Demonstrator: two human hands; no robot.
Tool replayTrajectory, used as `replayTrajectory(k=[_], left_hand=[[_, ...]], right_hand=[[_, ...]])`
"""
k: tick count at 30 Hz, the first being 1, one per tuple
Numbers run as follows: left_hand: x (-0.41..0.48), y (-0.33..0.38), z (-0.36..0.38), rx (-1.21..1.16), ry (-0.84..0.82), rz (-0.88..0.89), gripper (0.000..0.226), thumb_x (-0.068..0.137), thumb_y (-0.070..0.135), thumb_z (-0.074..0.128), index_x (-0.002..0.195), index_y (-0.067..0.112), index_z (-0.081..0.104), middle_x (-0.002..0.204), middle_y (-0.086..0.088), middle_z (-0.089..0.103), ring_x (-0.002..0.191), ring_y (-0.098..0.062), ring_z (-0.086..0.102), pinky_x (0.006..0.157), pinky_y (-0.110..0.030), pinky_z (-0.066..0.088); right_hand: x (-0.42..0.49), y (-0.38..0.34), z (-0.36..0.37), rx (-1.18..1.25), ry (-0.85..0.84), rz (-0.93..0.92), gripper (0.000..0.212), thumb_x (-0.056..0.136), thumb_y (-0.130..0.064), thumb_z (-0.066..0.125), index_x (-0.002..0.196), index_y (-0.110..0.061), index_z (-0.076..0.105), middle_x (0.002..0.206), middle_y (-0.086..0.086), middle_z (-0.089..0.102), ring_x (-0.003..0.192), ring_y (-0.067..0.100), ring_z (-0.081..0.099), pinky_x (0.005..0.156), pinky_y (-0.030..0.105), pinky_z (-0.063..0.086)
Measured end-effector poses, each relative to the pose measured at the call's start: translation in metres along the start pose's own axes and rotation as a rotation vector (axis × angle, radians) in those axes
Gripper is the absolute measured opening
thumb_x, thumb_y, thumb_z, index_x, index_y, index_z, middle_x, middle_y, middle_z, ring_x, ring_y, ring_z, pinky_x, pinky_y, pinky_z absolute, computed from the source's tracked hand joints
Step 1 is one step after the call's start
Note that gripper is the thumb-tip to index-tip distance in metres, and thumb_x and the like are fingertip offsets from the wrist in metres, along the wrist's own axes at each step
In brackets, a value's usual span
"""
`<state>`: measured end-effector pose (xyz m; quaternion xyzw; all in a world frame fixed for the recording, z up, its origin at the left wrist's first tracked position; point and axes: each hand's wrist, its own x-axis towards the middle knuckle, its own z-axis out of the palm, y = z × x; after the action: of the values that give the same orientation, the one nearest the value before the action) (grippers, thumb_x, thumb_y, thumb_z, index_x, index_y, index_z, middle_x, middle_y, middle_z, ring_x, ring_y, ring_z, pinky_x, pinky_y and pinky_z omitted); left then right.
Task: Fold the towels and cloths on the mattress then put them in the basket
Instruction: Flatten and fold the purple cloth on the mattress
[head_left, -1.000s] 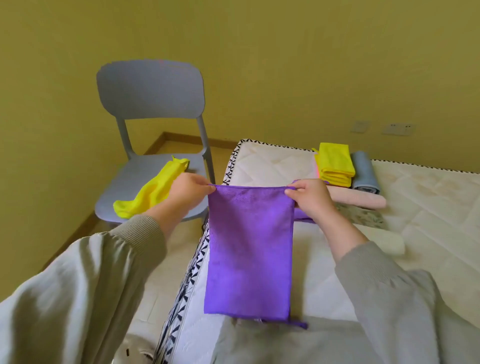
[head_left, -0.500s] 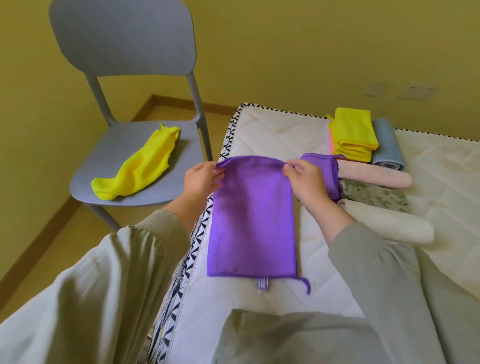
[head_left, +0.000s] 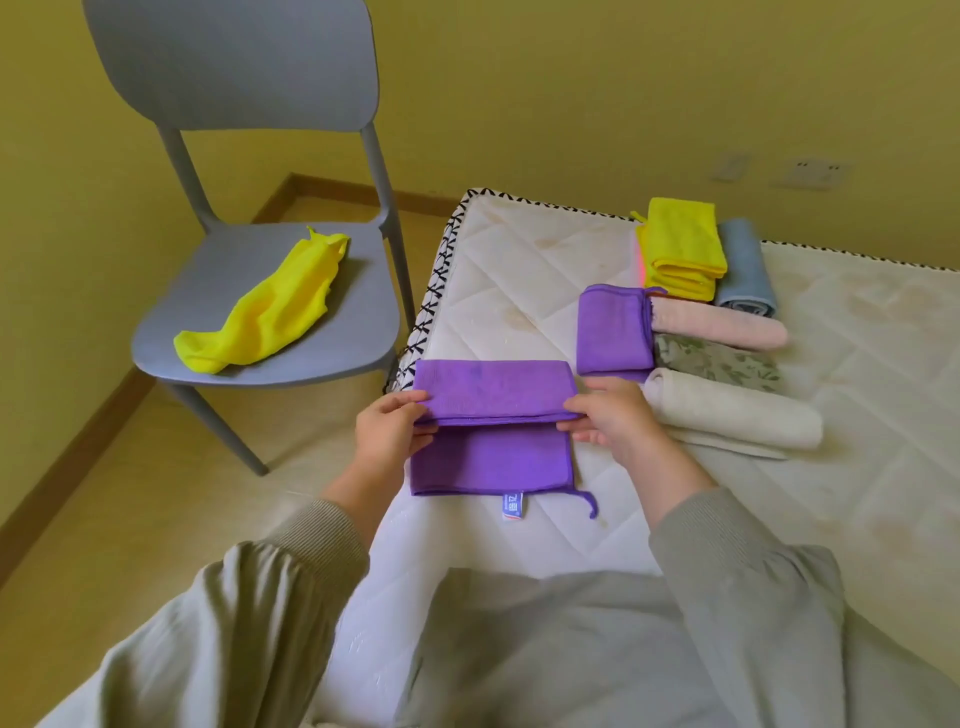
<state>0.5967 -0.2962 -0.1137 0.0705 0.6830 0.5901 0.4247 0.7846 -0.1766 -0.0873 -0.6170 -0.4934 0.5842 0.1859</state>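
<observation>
A purple cloth (head_left: 491, 457) lies on the white mattress (head_left: 519, 291) near its left edge, its far half folded toward me over the near half. My left hand (head_left: 392, 428) pinches the left end of the folded edge. My right hand (head_left: 610, 415) pinches the right end. A white label and a purple loop stick out at the cloth's near edge. A second purple cloth (head_left: 615, 330) lies folded just beyond my right hand. No basket is in view.
Folded yellow cloths (head_left: 680, 247), a grey-blue roll (head_left: 745, 270), a pink roll (head_left: 719, 325), a patterned roll (head_left: 719, 361) and a cream towel (head_left: 732, 413) lie on the right. A loose yellow cloth (head_left: 265, 309) lies on the grey chair (head_left: 353, 332) left of the mattress.
The purple cloth, held up a second ago, was laid flat on the mattress. Both hands then brought its far edge toward me, folding it over.
</observation>
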Motion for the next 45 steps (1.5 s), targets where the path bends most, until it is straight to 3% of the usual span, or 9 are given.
replayTrajectory(k=[6, 14, 20, 23, 26, 31, 37, 41, 45], left_hand=[[-0.021, -0.016, -0.006, 0.319, -0.01, 0.153, 0.032, 0.087, -0.005, 0.043, 0.077, 0.011, 0.069, 0.074, -0.001, 0.057, 0.055, -0.016, 0.049, 0.048, -0.017, 0.046], [-0.028, -0.04, -0.021, 0.598, -0.044, 0.243, 0.034, 0.079, -0.001, 0.05, 0.069, 0.027, 0.067, 0.06, 0.002, 0.06, 0.056, -0.02, 0.051, 0.059, -0.027, 0.043], [-0.027, -0.053, -0.027, 1.093, 0.097, 0.485, 0.012, 0.075, 0.012, 0.063, 0.079, 0.017, 0.073, 0.095, -0.002, 0.055, 0.101, -0.028, 0.048, 0.08, -0.029, 0.036], [-0.023, -0.05, -0.024, 1.175, 0.162, 0.703, 0.016, 0.073, 0.02, 0.057, 0.078, 0.014, 0.071, 0.115, -0.014, 0.059, 0.113, -0.037, 0.049, 0.09, -0.042, 0.04], [-0.011, -0.041, -0.012, 1.262, 0.106, 0.885, 0.034, 0.075, 0.018, 0.048, 0.099, 0.009, 0.07, 0.125, -0.02, 0.058, 0.119, -0.044, 0.05, 0.096, -0.054, 0.042], [0.012, -0.036, 0.017, 1.531, -0.049, 0.856, 0.048, 0.085, 0.015, 0.054, 0.132, 0.01, 0.053, 0.145, -0.014, 0.044, 0.137, -0.04, 0.034, 0.106, -0.061, 0.027], [0.029, -0.055, 0.027, 1.633, -0.15, 0.731, 0.073, 0.085, 0.041, -0.005, 0.153, 0.021, 0.015, 0.161, -0.001, 0.01, 0.148, -0.026, 0.003, 0.116, -0.051, 0.002], [0.034, -0.062, 0.026, 1.59, -0.16, 0.726, 0.075, 0.083, 0.044, -0.003, 0.153, 0.023, 0.016, 0.161, 0.0, 0.01, 0.148, -0.023, 0.004, 0.116, -0.052, 0.002], [0.037, -0.065, 0.021, 1.541, -0.127, 0.735, 0.071, 0.087, 0.047, 0.008, 0.151, 0.021, 0.024, 0.159, -0.001, 0.017, 0.147, -0.023, 0.01, 0.116, -0.052, 0.008]], right_hand=[[-0.013, 0.031, -0.013, -0.264, -0.195, 0.297, 0.011, 0.088, -0.004, 0.059, 0.081, -0.009, 0.052, 0.06, 0.006, 0.066, 0.054, 0.014, 0.064, 0.059, 0.026, 0.044], [-0.019, 0.035, -0.008, -0.63, -0.226, 0.327, 0.019, 0.093, -0.018, 0.054, 0.076, -0.008, 0.052, 0.064, 0.002, 0.063, 0.056, 0.01, 0.055, 0.059, 0.022, 0.037], [-0.026, 0.03, -0.003, -0.863, -0.181, 0.21, 0.022, 0.089, -0.013, 0.054, 0.069, -0.006, 0.048, 0.063, 0.01, 0.056, 0.046, 0.017, 0.055, 0.036, 0.012, 0.035], [-0.018, 0.029, 0.004, -0.95, 0.059, -0.049, 0.021, 0.089, -0.022, 0.053, 0.1, -0.003, 0.054, 0.103, 0.018, 0.061, 0.098, 0.032, 0.06, 0.07, 0.029, 0.044], [-0.013, 0.024, 0.019, -0.805, 0.234, -0.388, 0.038, 0.092, -0.02, 0.051, 0.126, -0.005, 0.046, 0.126, 0.015, 0.052, 0.117, 0.033, 0.047, 0.094, 0.038, 0.039], [-0.005, 0.037, 0.05, -0.929, 0.076, -0.674, 0.057, 0.091, -0.006, 0.044, 0.145, -0.006, 0.028, 0.153, 0.01, 0.028, 0.143, 0.024, 0.022, 0.117, 0.034, 0.016], [0.011, 0.061, 0.07, -1.121, 0.048, -0.695, 0.055, 0.098, -0.027, 0.025, 0.151, -0.013, 0.019, 0.159, 0.002, 0.014, 0.147, 0.017, 0.01, 0.118, 0.041, 0.009], [0.02, 0.073, 0.074, -1.19, 0.143, -0.661, 0.06, 0.087, -0.037, 0.026, 0.134, -0.012, 0.054, 0.142, 0.004, 0.05, 0.131, 0.02, 0.047, 0.106, 0.047, 0.036], [0.021, 0.08, 0.07, -1.206, 0.156, -0.637, 0.067, 0.088, -0.044, 0.017, 0.146, -0.015, 0.036, 0.154, 0.002, 0.031, 0.143, 0.017, 0.027, 0.115, 0.045, 0.017]])
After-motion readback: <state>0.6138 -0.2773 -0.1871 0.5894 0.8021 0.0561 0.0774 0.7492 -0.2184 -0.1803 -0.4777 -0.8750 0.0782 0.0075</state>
